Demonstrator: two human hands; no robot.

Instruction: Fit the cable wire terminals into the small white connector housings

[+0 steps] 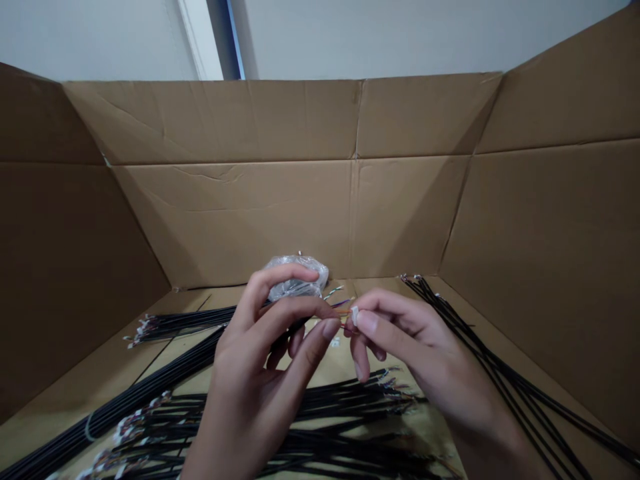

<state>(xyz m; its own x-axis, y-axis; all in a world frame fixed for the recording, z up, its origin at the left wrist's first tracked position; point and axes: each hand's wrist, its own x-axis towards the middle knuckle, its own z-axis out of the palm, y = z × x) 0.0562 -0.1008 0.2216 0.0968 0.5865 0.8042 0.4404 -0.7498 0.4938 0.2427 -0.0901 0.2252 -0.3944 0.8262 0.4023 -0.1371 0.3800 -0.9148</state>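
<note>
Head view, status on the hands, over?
Left hand holding black cable, thin coloured wires exposed. Right hand pinching white connector at the wires. Plastic bag behind, not blocking.

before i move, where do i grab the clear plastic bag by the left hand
Pinch the clear plastic bag at its upper right bulge from above: the left hand covers its lower front, and the crumpled film there looks loose enough to gather.
</note>
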